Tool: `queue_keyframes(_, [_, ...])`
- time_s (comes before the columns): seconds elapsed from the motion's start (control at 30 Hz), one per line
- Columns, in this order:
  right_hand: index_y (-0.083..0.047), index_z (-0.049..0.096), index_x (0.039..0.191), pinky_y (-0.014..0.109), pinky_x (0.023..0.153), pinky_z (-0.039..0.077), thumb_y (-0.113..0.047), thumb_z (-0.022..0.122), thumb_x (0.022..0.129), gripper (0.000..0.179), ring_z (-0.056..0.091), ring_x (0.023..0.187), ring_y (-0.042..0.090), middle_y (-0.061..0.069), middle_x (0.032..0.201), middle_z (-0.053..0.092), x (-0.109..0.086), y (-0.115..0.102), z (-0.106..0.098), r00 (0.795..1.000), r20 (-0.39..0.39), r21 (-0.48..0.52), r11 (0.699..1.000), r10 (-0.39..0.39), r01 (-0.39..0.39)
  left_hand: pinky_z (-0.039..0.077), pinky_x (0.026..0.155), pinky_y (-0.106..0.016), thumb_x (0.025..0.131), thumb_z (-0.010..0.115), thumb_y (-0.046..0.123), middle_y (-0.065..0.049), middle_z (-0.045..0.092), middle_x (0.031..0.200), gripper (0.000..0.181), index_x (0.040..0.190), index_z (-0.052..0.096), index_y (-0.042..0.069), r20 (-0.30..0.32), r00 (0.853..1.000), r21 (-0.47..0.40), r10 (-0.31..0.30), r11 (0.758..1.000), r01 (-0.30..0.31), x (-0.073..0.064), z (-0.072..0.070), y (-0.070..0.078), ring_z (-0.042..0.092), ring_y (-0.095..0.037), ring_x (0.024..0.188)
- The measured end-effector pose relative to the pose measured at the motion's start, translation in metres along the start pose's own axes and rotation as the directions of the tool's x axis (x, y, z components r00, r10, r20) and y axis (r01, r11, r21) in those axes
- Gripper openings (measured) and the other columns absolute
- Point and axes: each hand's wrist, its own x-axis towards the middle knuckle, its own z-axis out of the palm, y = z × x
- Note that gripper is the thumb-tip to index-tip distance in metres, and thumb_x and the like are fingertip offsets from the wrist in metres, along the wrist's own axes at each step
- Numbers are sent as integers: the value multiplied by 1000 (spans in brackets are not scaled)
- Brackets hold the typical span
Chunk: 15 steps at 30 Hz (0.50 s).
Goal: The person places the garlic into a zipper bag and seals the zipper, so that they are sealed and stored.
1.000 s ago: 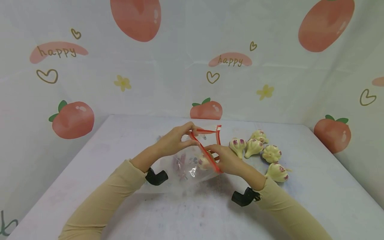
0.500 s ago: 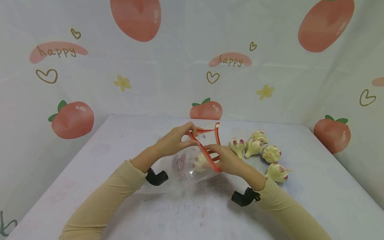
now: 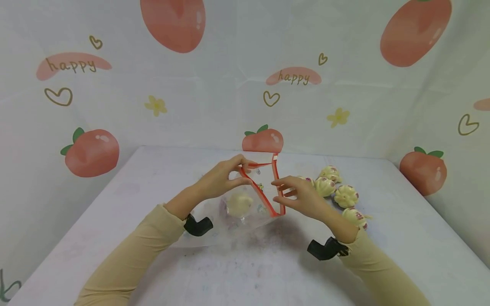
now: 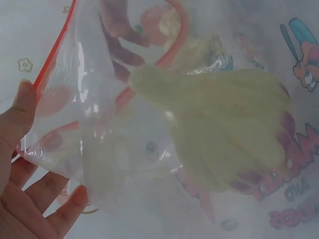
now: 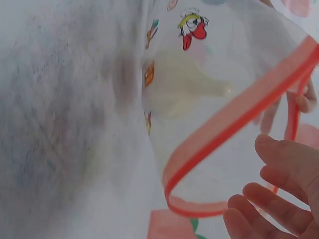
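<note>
A clear printed zip bag [image 3: 245,227] with a red-edged mouth lies across the middle of the table, its mouth spread to the right. My left hand [image 3: 220,178] pinches the rim at its upper left, thumb on one side and fingers on the other. Inside the bag lies a garlic bulb [image 3: 239,205], pale with purple patches; the left wrist view shows its stem [image 4: 154,84] towards the mouth. My right hand [image 3: 302,197] is at the red opening [image 5: 214,152], fingers loosely bent and holding nothing.
Several more garlic bulbs [image 3: 346,196] are grouped on the table [image 3: 402,238] to the right, partly behind the right hand and forearm. A white printed cloth [image 3: 214,106] rises along the table's back and sides.
The garlic bulb has gone deeper into the bag, to the left. My right hand has let go of it and drawn back rightward to the mouth. My left hand stays on the rim.
</note>
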Motion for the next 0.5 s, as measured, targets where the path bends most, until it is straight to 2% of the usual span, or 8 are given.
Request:
queue_keyframes(0.17, [-2,62,114,34,77,57,-10,71,82,34,67,93,28,14,111,66,-8,5,-12,998,-48,-19,999,35,-36,48,95,-47,84,69,15,-11,62,120,26,93,46,8,1,1000,-10,-21,1000,21,-2,-2,0,65,-27,105])
queue_keyframes(0.37, [2,64,109,35,73,58,-5,71,81,30,67,90,33,19,107,67,-16,19,-22,993,-113,-40,998,39,-44,47,93,-46,85,68,14,-12,60,123,25,92,44,7,-3,1000,-25,-20,999,20,-3,-4,1,65,-28,105])
queue_keyframes(0.5, [3,63,110,36,74,58,-6,70,81,31,66,91,32,20,108,67,-21,24,-29,988,-123,-57,993,94,-101,47,94,-49,85,67,14,-13,59,126,25,92,45,7,-6,999,-30,-31,999,31,-4,-6,3,64,-28,106])
